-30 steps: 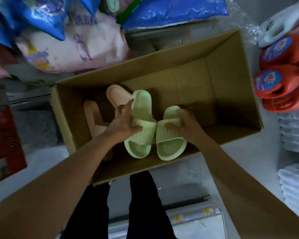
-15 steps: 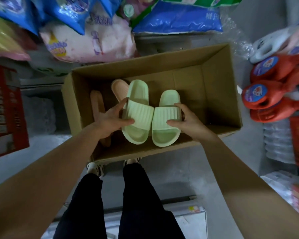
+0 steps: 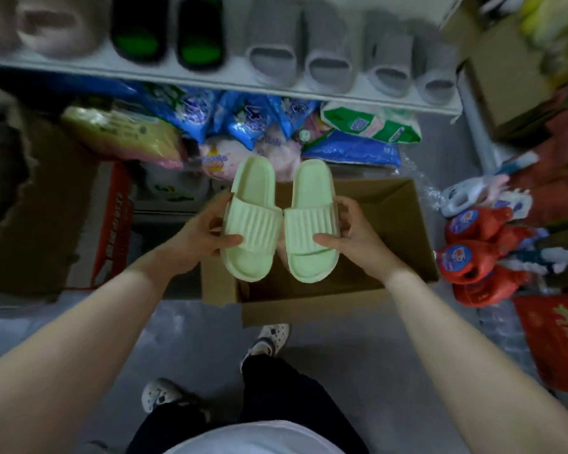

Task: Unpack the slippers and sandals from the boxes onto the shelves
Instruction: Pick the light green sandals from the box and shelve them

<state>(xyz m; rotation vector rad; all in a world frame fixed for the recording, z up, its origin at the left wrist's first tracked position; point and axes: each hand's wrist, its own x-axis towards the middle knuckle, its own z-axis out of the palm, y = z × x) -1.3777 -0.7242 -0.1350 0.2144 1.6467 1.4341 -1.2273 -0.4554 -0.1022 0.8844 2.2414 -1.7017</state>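
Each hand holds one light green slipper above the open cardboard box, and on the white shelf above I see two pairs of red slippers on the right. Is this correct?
Nearly. The head view shows the left hand and right hand each holding a light green slipper above the cardboard box. But the two pairs on the right of the white shelf are grey slippers, not red.

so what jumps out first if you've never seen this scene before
The pale green slippers, the left slipper and right slipper, are held side by side mid-frame, one in the left hand and one in the right hand, above an open box on the floor. Next comes the white shelf at the top, lined with grey slippers and a black pair.
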